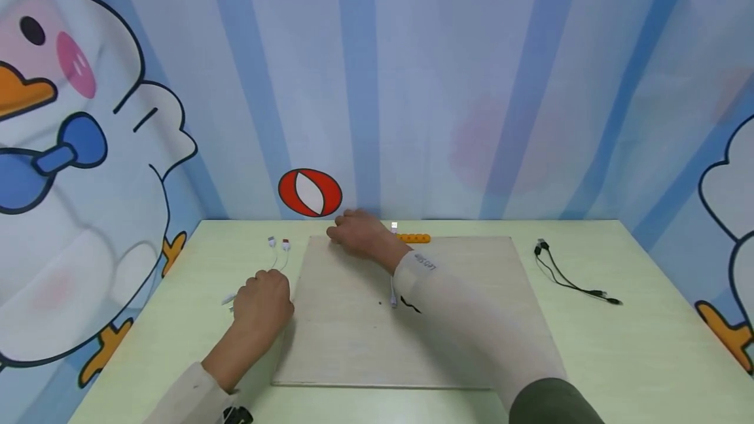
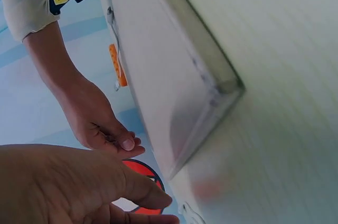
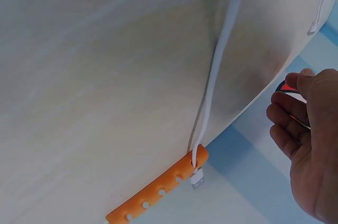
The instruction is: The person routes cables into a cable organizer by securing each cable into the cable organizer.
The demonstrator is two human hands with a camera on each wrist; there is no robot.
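My left hand [image 1: 263, 300] hovers beside the board's left edge, hiding the middle of some white USB cables [image 1: 274, 255]. In the left wrist view its thumb and forefinger reach out nearly straight, with nothing seen between them. The right hand [image 1: 360, 235] is over the board's far left corner; its fingers hang loosely curled around nothing in the right wrist view. Behind its wrist, an orange notched cable holder [image 3: 158, 189] lies along the board's far edge. One white cable [image 3: 214, 78] runs through its end slot, the USB plug [image 3: 197, 179] sticking out beyond.
A flat pale board [image 1: 341, 345] lies in the middle of the light table [image 1: 595, 358]. Black cables [image 1: 571, 280] are spread to the right of it. A printed cloth backdrop [image 1: 412, 84] hangs directly behind the table's far edge.
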